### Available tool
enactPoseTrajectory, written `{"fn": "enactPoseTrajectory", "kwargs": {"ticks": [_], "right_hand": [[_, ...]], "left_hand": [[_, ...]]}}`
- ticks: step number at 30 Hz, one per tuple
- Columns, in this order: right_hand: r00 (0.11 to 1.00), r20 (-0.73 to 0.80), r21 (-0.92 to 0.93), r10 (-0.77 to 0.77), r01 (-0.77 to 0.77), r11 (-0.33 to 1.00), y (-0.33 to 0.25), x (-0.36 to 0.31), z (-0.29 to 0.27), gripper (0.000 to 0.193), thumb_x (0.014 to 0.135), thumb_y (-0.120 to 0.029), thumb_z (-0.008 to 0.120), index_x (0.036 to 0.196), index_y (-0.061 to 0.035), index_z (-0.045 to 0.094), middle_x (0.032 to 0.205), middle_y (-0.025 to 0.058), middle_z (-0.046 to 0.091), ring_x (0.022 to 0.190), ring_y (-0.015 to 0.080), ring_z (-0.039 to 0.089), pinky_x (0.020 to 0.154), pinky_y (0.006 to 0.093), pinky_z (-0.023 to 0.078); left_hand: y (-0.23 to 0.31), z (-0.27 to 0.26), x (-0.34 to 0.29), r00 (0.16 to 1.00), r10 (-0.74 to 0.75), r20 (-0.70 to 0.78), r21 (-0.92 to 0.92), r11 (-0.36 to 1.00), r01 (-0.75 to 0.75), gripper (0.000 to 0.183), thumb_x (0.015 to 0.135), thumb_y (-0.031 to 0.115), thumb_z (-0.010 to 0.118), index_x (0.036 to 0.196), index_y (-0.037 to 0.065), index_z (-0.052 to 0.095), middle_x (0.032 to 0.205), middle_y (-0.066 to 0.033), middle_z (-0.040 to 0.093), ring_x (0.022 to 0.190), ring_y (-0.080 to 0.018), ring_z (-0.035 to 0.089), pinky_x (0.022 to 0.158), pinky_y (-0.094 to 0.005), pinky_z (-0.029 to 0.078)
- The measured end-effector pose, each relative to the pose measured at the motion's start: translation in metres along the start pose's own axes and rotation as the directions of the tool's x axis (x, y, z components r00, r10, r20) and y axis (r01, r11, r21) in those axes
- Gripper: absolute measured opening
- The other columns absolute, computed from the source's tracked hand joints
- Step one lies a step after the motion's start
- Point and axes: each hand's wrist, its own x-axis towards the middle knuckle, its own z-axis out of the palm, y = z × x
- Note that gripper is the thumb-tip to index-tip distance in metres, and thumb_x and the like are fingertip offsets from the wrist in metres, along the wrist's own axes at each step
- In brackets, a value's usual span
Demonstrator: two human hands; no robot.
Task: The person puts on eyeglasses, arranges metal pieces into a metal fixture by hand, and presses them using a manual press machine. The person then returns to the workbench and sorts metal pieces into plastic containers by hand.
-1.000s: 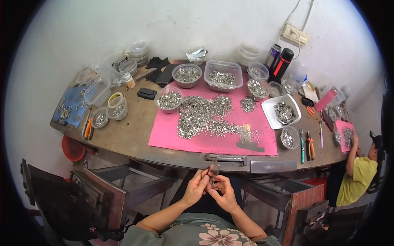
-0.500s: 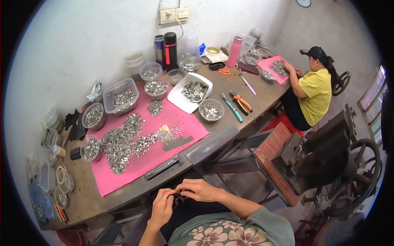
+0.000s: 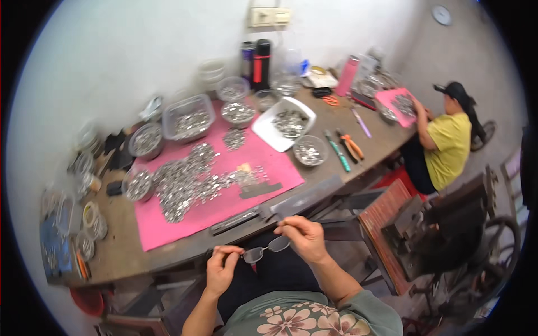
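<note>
A pair of thin-framed eyeglasses (image 3: 254, 255) is stretched between my two hands, above my lap and just off the table's front edge. My left hand (image 3: 223, 267) pinches one side of the frame between thumb and fingers. At the opposite side my right hand (image 3: 304, 237) grips the other end, held a little higher and farther right. Both lenses show, so the glasses hang tilted. Beyond them, a pink mat (image 3: 154, 231) lies on the table under a spread heap of small silvery metal parts (image 3: 188, 182).
Tubs of metal parts, such as a clear rectangular container (image 3: 210, 106), surround the heap. A white scoop-shaped tray (image 3: 263, 130), a small bowl (image 3: 311, 160), green-handled pliers (image 3: 338, 151) and orange-handled pliers (image 3: 352, 147) lie rightward. A person in yellow (image 3: 448, 148) works at the far right.
My hands have drawn apart, the right one moving right and up, and the eyeglasses now show between them. The whole view has shifted, with the table appearing farther right.
</note>
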Motion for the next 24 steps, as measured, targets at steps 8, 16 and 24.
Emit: {"fn": "enactPoseTrajectory", "kwargs": {"ticks": [8, 16, 24], "right_hand": [[0.944, 0.044, 0.149, -0.326, 0.317, 0.937, -0.041, 0.017, 0.025, 0.016, 0.091, 0.013, 0.058, 0.101, 0.0019, 0.062, 0.1, 0.0159, 0.067, 0.088, 0.0216, 0.068, 0.074, 0.0293, 0.054], [0.785, 0.023, 0.18, -0.62, 0.606, 0.775, -0.117, 0.021, 0.064, 0.016, 0.086, -0.002, 0.072, 0.095, -0.0137, 0.066, 0.09, 0.0096, 0.06, 0.062, 0.0149, 0.052, 0.051, 0.0257, 0.044], [0.619, 0.182, 0.406, -0.764, 0.66, 0.632, -0.133, 0.022, 0.051, 0.042, 0.078, 0.008, 0.076, 0.11, -0.0172, 0.065, 0.102, 0.0135, 0.062, 0.067, 0.0191, 0.054, 0.051, 0.0287, 0.047]], "left_hand": [[0.08, -0.037, 0.008, 0.97, 0.222, -0.098, -0.141, 0.962, -0.235, 0.007, 0.091, -0.001, 0.071, 0.098, -0.002, 0.073, 0.094, -0.0081, 0.068, 0.08, -0.0129, 0.062, 0.071, -0.0248, 0.049], [0.141, -0.053, -0.004, 0.76, 0.607, -0.233, -0.191, 0.737, -0.648, 0.011, 0.08, 0.002, 0.08, 0.09, 0.002, 0.075, 0.088, -0.0119, 0.066, 0.064, -0.0168, 0.06, 0.055, -0.0268, 0.045], [0.163, -0.053, -0.002, 0.673, 0.712, -0.202, -0.424, 0.556, -0.715, 0.022, 0.076, 0.005, 0.088, 0.093, 0.0, 0.074, 0.093, -0.0147, 0.063, 0.064, -0.0179, 0.059, 0.059, -0.0286, 0.056]]}}
